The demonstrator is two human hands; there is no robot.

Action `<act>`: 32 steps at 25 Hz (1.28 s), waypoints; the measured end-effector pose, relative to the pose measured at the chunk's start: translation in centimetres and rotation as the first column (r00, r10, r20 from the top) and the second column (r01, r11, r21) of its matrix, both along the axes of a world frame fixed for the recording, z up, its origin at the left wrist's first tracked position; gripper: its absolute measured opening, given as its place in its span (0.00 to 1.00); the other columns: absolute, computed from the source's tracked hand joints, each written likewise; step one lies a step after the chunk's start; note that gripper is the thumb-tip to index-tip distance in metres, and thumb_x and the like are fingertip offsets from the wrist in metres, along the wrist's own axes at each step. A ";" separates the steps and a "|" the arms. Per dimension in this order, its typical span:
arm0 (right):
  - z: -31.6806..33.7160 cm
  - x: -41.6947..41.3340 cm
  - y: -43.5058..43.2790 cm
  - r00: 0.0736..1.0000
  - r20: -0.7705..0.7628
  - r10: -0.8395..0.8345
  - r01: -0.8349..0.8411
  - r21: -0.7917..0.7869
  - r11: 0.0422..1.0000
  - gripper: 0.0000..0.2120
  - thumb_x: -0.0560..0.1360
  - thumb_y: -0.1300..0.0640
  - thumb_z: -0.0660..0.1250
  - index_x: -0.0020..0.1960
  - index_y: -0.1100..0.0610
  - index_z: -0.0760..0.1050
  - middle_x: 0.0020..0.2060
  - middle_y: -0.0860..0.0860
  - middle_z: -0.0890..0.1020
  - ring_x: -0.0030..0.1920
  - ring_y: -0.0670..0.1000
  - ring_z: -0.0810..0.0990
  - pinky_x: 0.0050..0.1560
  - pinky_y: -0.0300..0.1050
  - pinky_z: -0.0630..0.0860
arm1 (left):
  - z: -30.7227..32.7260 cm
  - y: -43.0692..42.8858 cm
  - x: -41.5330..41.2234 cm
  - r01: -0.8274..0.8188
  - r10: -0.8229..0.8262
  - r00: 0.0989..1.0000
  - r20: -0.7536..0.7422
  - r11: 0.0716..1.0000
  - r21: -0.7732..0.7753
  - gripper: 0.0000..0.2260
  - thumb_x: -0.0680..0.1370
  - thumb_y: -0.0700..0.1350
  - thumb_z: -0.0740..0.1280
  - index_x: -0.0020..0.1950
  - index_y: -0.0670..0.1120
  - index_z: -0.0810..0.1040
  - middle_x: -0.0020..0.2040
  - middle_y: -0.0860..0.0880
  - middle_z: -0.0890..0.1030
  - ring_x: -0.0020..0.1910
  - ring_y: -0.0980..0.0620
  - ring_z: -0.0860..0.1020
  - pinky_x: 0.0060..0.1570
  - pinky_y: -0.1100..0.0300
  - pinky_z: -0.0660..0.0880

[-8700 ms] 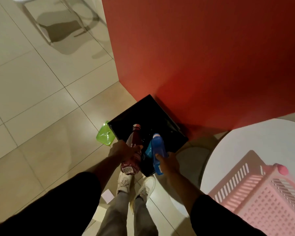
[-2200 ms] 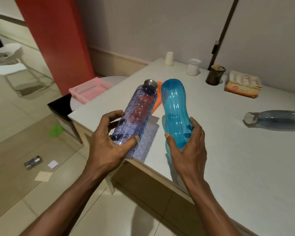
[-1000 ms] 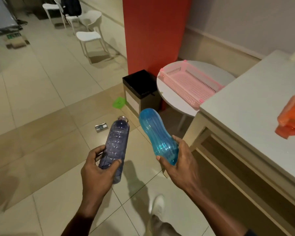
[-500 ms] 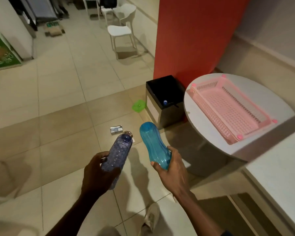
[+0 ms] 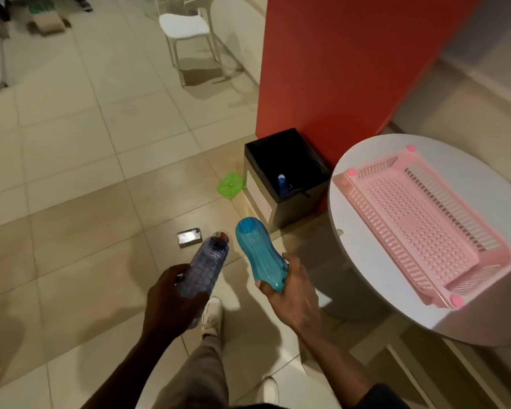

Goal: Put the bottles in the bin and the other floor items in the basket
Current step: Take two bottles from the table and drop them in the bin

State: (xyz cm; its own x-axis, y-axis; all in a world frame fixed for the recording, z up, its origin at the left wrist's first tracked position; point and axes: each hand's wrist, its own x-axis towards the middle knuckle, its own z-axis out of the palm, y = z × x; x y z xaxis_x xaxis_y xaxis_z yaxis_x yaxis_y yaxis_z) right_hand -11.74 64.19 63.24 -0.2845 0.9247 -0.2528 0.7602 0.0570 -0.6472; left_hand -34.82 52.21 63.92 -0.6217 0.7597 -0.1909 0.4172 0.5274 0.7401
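- Setting: beige tiled floor (image 5: 71,231) beside a red wall (image 5: 351,69).
- Left hand (image 5: 171,302): fingers wrapped around the lower body of a purple bottle (image 5: 208,267), its metal cap pointing away from the person.
- Right hand (image 5: 295,299): fingers closed on the narrow end of a blue bottle (image 5: 258,255), its broad end tilted forward.
- Bin (image 5: 278,199): black, open, ahead of the right hand against the wall; a small blue bottle (image 5: 283,185) stands inside.
- Basket (image 5: 431,228): pink, to the right of the right hand, on a round white table (image 5: 351,246).
- Floor items: a silver packet (image 5: 189,237) just beyond the left hand; a green lid (image 5: 230,185) touching the bin's left side.
- Background: white chair (image 5: 186,28), far ahead.
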 end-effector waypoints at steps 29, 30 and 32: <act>-7.9 -5.6 45.1 0.978 0.065 -0.199 0.209 -0.231 0.950 0.37 0.71 0.44 0.75 0.72 0.58 0.64 0.60 0.54 0.80 0.56 0.57 0.83 0.54 0.55 0.82 | -7.6 49.9 -1.8 0.174 -0.173 0.985 0.026 0.951 -0.255 0.29 0.69 0.50 0.83 0.68 0.44 0.79 0.60 0.44 0.85 0.51 0.47 0.81 0.45 0.55 0.78; -8.9 -6.1 46.0 0.971 0.058 -0.230 0.238 -0.254 0.938 0.37 0.72 0.46 0.75 0.73 0.59 0.64 0.62 0.56 0.80 0.58 0.58 0.81 0.57 0.54 0.81 | -8.6 51.4 -1.9 0.166 -0.162 0.986 0.038 0.952 -0.257 0.29 0.69 0.50 0.83 0.68 0.45 0.80 0.60 0.44 0.85 0.50 0.47 0.81 0.45 0.55 0.78; -11.1 -6.9 47.5 0.949 0.064 -0.307 0.311 -0.330 0.892 0.37 0.73 0.46 0.75 0.74 0.59 0.64 0.64 0.57 0.79 0.61 0.59 0.80 0.56 0.49 0.77 | -11.1 53.9 -2.1 0.139 -0.123 0.990 0.073 0.953 -0.268 0.29 0.69 0.50 0.83 0.68 0.44 0.80 0.60 0.43 0.85 0.52 0.45 0.83 0.49 0.51 0.81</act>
